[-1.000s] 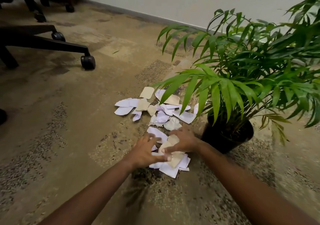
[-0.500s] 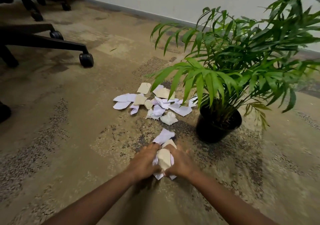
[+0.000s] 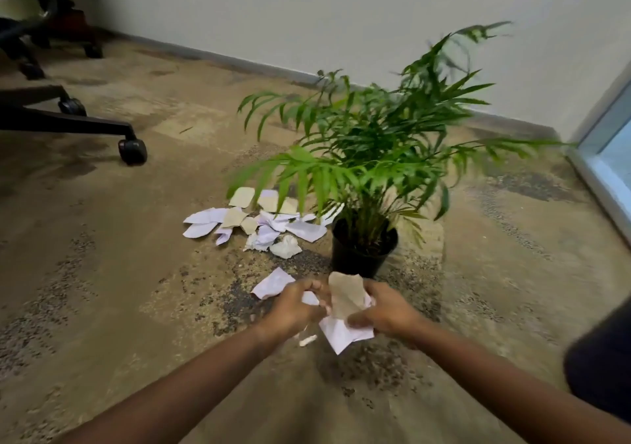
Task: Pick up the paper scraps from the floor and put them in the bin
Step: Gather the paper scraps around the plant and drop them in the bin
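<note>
Left hand (image 3: 294, 311), right hand (image 3: 387, 314) bare (dark garment (image 3: 602, 366))

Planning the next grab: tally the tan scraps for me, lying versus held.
Tan scraps lying loose: 4 (a palm leaf crosses one)
Tan scrap held between left hand and right hand: 1
Total: 5

A pile of scraps (image 3: 259, 225) is lying on the floor (image 3: 102, 272), just left of the pot (image 3: 362, 252), with the plant (image 3: 368, 143) hanging over the pile's far right edge. In front of the pot, the left hand (image 3: 293, 310) and right hand (image 3: 386, 310) are holding a bunch (image 3: 345, 296) between them. A loose scrap (image 3: 273, 283) is lying just behind the left hand, between it and the pile. A chair (image 3: 68, 122) is standing far left, well apart, and the wall (image 3: 307, 16) is running behind everything.
</note>
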